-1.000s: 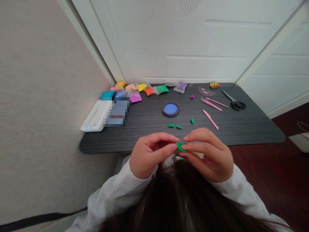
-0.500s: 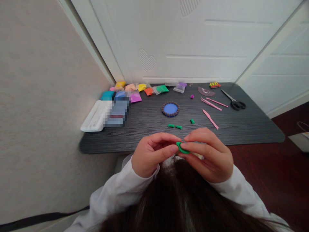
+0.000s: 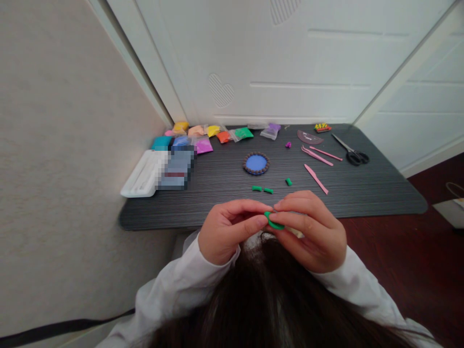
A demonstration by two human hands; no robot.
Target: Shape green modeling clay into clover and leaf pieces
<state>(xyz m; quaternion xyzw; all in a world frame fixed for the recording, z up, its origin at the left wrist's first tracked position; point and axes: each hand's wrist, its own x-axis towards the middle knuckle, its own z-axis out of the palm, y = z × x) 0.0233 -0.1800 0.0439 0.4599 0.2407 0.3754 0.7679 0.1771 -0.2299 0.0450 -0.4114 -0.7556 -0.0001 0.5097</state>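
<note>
Between my two hands, near the front edge of the table, is a small piece of green modelling clay (image 3: 277, 225). My left hand (image 3: 230, 232) pinches its left end between thumb and forefinger. The fingers of my right hand (image 3: 314, 232) close on it from the right and hide part of it. Just beyond lie two short green clay strips (image 3: 257, 188) and a small green clay roll (image 3: 288, 182). Farther back is a flat blue clay disc (image 3: 256, 163) ringed with little brown balls (image 3: 247, 168).
Bags of coloured clay (image 3: 243, 133) line the back left, behind a white tray (image 3: 139, 181) and a blurred-out item. On the right lie a pink knife tool (image 3: 316, 179), pink sticks (image 3: 318, 156), black-handled scissors (image 3: 357, 158), a translucent scraper (image 3: 310, 137) and a purple clay lump (image 3: 288, 145).
My right hand has shifted slightly left along the green clay. My left hand keeps nearly the same place, and the things on the table have not moved.
</note>
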